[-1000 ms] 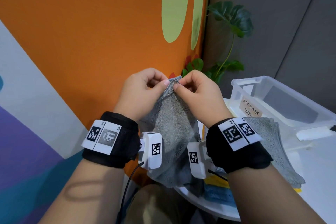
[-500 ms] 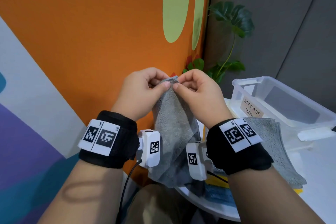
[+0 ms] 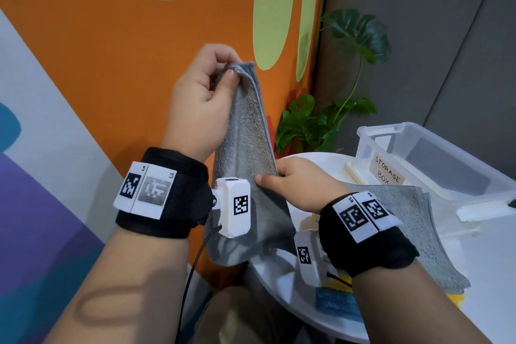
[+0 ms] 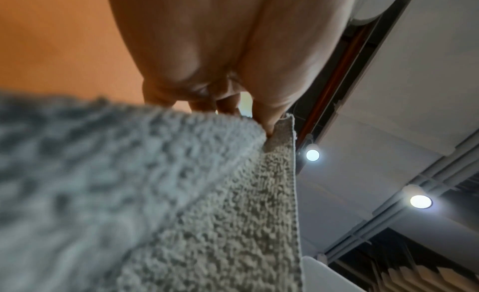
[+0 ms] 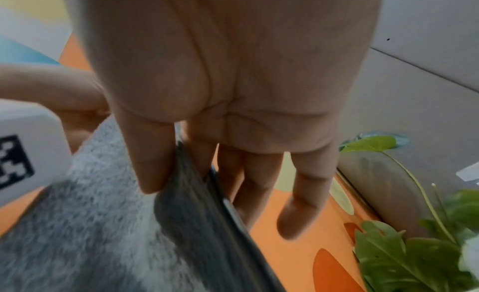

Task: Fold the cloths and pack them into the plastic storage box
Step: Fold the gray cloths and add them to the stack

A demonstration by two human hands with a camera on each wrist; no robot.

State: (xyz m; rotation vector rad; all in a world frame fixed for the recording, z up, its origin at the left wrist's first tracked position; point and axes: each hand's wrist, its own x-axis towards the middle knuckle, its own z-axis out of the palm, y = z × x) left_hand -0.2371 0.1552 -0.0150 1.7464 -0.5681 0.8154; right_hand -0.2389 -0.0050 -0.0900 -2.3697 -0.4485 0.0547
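Observation:
A grey terry cloth [image 3: 247, 148] hangs doubled in the air in front of the orange wall. My left hand [image 3: 206, 100] pinches its top corners [image 4: 274, 128] between thumb and fingers, held high. My right hand [image 3: 290, 184] is lower down and pinches the cloth's right edge [image 5: 191, 194] between thumb and forefinger, the other fingers fairly straight behind it. The clear plastic storage box [image 3: 435, 159], labelled "STORAGE BOX", stands on the white table [image 3: 307, 159] to the right; I cannot see any cloth in it.
A stack of grey cloths [image 3: 413, 220] lies on the table by my right wrist, with blue [image 3: 335, 301] and yellow cloths [image 3: 458, 299] under it. A green potted plant [image 3: 329, 120] stands behind the table against the grey wall. The table's rounded edge is close to my body.
My left hand has risen with the cloth's top corners. My right hand has let go of the top and slid down the cloth's right edge to about its middle.

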